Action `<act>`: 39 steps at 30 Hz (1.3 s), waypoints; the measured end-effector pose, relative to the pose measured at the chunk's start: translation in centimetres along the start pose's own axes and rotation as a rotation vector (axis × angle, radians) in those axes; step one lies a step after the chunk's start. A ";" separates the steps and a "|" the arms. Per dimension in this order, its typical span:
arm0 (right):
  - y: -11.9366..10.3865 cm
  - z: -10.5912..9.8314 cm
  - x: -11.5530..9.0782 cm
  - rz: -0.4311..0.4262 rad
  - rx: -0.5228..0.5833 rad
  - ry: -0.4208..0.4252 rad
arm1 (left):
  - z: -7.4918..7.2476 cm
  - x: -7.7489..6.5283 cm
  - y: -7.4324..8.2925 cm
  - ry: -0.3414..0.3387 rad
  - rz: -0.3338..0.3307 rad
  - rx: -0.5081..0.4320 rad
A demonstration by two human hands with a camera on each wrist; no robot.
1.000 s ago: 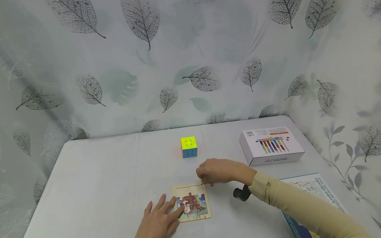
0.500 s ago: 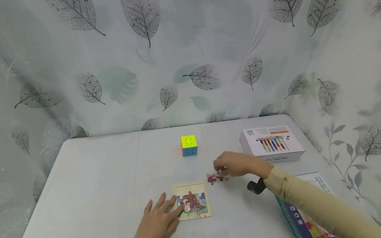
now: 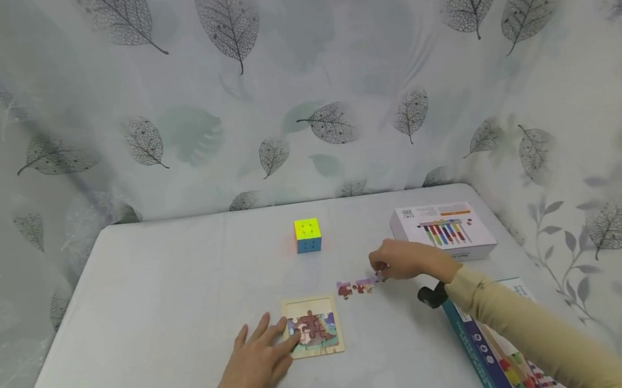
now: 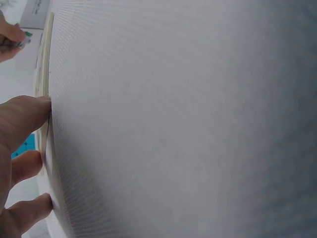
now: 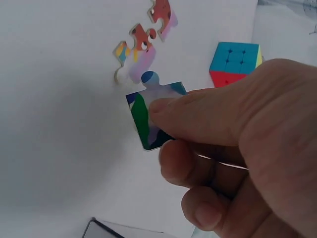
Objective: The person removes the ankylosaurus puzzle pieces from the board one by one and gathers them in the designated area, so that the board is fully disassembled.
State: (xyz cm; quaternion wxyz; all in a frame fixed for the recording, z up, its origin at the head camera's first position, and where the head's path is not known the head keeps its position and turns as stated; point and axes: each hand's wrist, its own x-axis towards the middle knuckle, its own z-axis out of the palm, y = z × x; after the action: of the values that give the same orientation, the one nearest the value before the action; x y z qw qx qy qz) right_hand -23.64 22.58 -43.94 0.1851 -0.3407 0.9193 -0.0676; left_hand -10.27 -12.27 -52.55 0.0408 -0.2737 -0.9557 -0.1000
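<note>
My left hand lies with fingers spread, fingertips on the left side of a square wooden puzzle tray. Joined pieces with a brown figure fill its lower part; bare wood shows along the top. In the left wrist view, fingertips press at the tray's edge. Right of the tray, my right hand pinches a jigsaw piece, green, white and dark blue, between thumb and fingers. Two loose jigsaw pieces, one reddish and one pink and brown, lie on the table beside it.
A puzzle cube with a yellow top stands behind the tray. At the back right sits a white box with a colourful picture. A larger teal and purple box lies partly under the right sleeve.
My right hand has moved right from the tray's upper right corner. Two loose pieces now show on the table where it passed. The left hand has stayed on the tray.
</note>
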 end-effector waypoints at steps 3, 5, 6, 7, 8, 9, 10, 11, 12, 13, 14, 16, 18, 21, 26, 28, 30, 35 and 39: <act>0.4 0.0 -0.1 0.011 -0.011 -0.010 | 0.1 0.0 0.0 0.002 0.002 0.002; 0.6 0.1 0.0 0.012 -0.021 -0.017 | 0.1 0.1 0.0 0.000 0.001 0.003; 0.7 0.1 0.0 0.014 -0.023 -0.021 | 0.1 0.1 0.0 -0.002 0.000 0.003; 0.8 0.1 0.0 0.016 -0.022 -0.025 | 0.1 0.1 0.0 -0.003 -0.001 0.003; 0.9 0.1 0.0 0.018 -0.025 -0.030 | 0.1 0.1 0.0 -0.003 -0.002 0.003; 1.0 0.2 0.0 0.022 -0.025 -0.036 | 0.1 0.0 0.0 -0.003 -0.003 0.002; 1.0 0.1 0.0 0.029 -0.024 -0.041 | 0.1 0.1 0.0 -0.003 -0.004 0.002; 1.1 0.1 0.0 0.038 -0.022 -0.049 | 0.1 0.1 0.0 -0.002 -0.005 0.001; 1.1 0.1 0.0 0.054 -0.017 -0.057 | 0.1 0.1 0.0 -0.001 -0.005 0.000; 1.1 0.1 0.0 0.064 -0.012 -0.065 | 0.1 0.1 0.0 0.000 -0.006 -0.001; 1.2 0.1 0.1 0.074 -0.008 -0.072 | 0.1 0.1 0.0 0.000 -0.007 -0.003; 1.2 0.2 0.2 0.091 0.007 -0.083 | 0.1 0.1 0.0 0.000 -0.010 -0.006; 1.3 0.4 0.2 0.103 0.026 -0.093 | 0.2 0.1 0.0 0.001 -0.010 -0.005; 1.4 0.7 0.3 0.126 0.055 -0.102 | 0.2 0.1 0.0 0.009 -0.007 -0.003; 1.5 1.1 0.3 0.164 0.100 -0.118 | 0.2 0.0 0.0 0.031 0.005 -0.003; 1.6 1.2 0.3 0.175 0.111 -0.126 | 0.2 0.0 0.1 0.033 0.007 -0.004; 1.6 1.3 0.3 0.178 0.116 -0.129 | 0.1 0.0 0.1 0.033 0.009 -0.009; 1.9 1.4 0.3 0.142 0.121 -0.129 | 0.1 0.0 0.1 0.020 0.007 -0.014; 2.0 1.4 0.4 0.115 0.122 -0.132 | 0.1 0.0 0.1 0.009 0.000 -0.008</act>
State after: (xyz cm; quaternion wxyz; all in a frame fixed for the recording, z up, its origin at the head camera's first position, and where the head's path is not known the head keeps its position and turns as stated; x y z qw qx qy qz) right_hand -24.59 23.81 -45.86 0.2694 -0.2791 0.9173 -0.0898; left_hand -10.27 -12.17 -52.61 0.0441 -0.2735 -0.9551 -0.1049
